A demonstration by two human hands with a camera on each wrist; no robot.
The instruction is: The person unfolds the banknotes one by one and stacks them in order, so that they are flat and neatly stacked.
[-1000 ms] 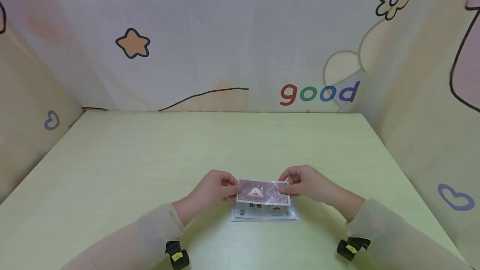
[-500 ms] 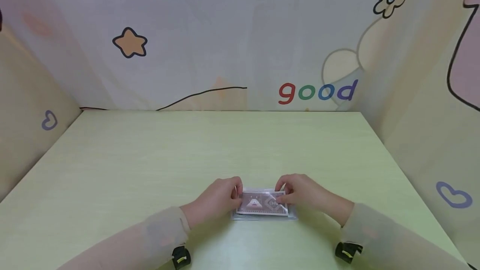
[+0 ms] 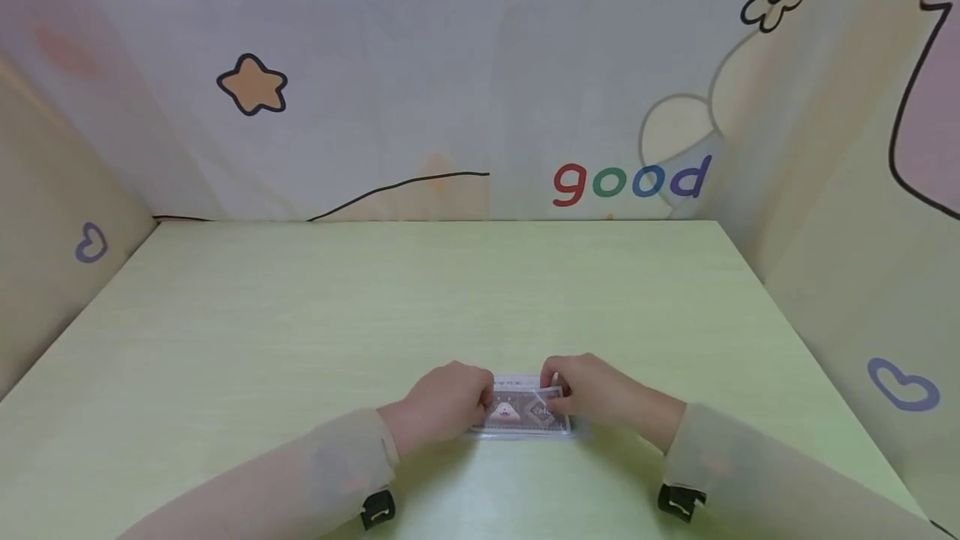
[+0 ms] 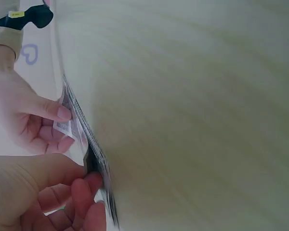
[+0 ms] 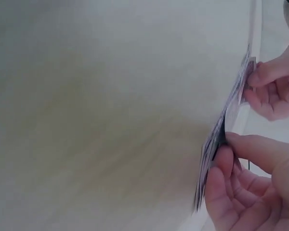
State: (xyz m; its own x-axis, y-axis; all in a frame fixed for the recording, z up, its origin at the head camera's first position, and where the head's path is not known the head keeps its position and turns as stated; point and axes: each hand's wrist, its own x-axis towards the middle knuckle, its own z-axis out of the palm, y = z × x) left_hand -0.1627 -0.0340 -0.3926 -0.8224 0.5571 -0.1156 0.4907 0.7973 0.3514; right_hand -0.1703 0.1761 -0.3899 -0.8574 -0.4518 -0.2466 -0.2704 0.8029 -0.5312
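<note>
A purple-brown play banknote [image 3: 525,415] with a small white cartoon figure lies over a stack of similar notes [image 5: 201,171]. My left hand [image 3: 447,401] pinches the note's left end between thumb and fingers and hides that end in the head view. At the right end, my right hand [image 3: 598,390] holds the same note, thumb on its face. Both wrist views show the held note close over the stack, with a dark gap between them near the fingers. Many thin edges of the stack [image 4: 110,185] show in the left wrist view, slightly uneven.
The pale green table [image 3: 337,298] spreads around the hands. A printed cloth wall [image 3: 405,82] with a star, a flower and the word "good" closes off the back, and similar side walls flank the table. Each wrist wears a black strap device [image 3: 681,502].
Both hands have lowered the purple-brown banknote onto the stack, so it covers the greenish note marked 2. My left hand has shifted right and over the note's end; the right hand has shifted slightly left.
</note>
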